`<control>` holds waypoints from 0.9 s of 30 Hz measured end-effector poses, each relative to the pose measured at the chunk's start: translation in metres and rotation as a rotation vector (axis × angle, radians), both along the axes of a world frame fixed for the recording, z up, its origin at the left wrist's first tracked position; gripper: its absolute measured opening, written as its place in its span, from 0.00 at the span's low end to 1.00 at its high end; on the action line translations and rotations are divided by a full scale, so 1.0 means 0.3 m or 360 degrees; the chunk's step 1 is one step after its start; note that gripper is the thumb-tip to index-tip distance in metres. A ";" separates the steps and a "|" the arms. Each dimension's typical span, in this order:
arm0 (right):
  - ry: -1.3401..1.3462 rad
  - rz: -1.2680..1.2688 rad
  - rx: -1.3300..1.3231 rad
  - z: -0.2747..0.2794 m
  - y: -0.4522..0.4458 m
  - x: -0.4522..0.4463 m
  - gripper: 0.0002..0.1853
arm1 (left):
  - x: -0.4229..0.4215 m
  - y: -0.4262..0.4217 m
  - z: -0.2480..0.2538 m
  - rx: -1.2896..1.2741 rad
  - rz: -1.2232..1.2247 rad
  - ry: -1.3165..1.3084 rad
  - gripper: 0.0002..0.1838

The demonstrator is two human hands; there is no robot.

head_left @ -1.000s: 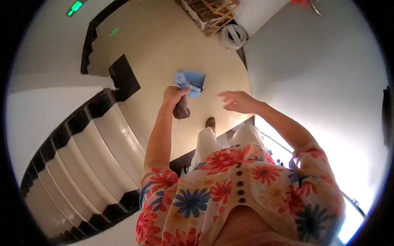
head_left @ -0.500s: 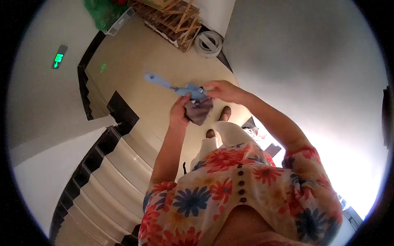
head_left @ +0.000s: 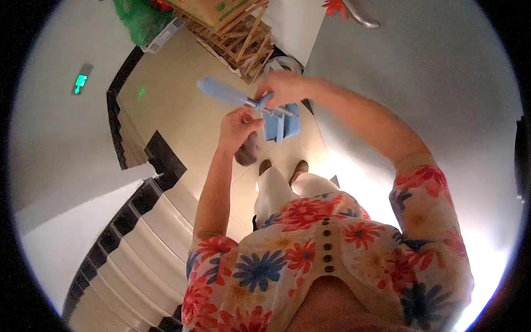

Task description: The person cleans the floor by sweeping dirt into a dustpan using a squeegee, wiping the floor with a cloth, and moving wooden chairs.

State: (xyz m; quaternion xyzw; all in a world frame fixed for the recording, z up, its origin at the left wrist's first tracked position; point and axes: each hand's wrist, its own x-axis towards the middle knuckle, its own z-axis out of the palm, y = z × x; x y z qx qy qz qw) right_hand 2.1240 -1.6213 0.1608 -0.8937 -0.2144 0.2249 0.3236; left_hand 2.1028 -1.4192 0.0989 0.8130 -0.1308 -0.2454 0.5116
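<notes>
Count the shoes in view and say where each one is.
2. The left shoe and right shoe are side by side on the floor, apart, below the blue tool in the picture. White trousers partly cover them; others could be hidden.

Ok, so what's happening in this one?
A person in a flowered top stands on a pale floor beside stairs. The right hand grips a blue handled tool. The left hand, close to the tool's handle, holds a dark, cloth-like bundle.
</notes>
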 end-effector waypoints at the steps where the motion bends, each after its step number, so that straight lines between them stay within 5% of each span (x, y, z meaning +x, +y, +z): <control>1: 0.0014 0.0031 -0.0095 0.053 -0.028 0.037 0.19 | 0.057 -0.035 0.017 0.0090 -0.0117 -0.0068 0.16; 7: 0.0066 0.0085 -0.0252 0.204 -0.154 0.262 0.19 | 0.352 -0.285 0.062 0.0042 -0.0500 -0.0506 0.21; 9: -0.0173 -0.0134 -0.0603 0.194 -0.189 0.301 0.18 | 0.435 -0.364 0.024 -0.0108 -0.0431 -0.0764 0.22; 11: -0.0446 -0.0286 -0.0966 0.224 -0.207 0.297 0.18 | 0.462 -0.423 0.086 -0.0216 -0.0371 -0.0542 0.24; 14: -0.1105 -0.0760 -0.0644 0.258 -0.249 0.241 0.16 | 0.628 -0.510 0.048 -0.0205 -0.0273 -0.0667 0.22; 19: -0.0372 -0.1199 0.0587 0.322 -0.314 -0.022 0.10 | 0.834 -0.659 0.043 0.0051 -0.0154 -0.0649 0.19; 24: -0.0756 -0.1338 0.1147 0.493 -0.309 -0.150 0.10 | 1.087 -0.865 -0.149 0.0076 0.0012 -0.0729 0.23; 27: -0.0917 -0.1231 0.1228 0.592 -0.277 -0.237 0.10 | 1.056 -0.978 -0.014 0.0543 -0.0004 -0.0427 0.30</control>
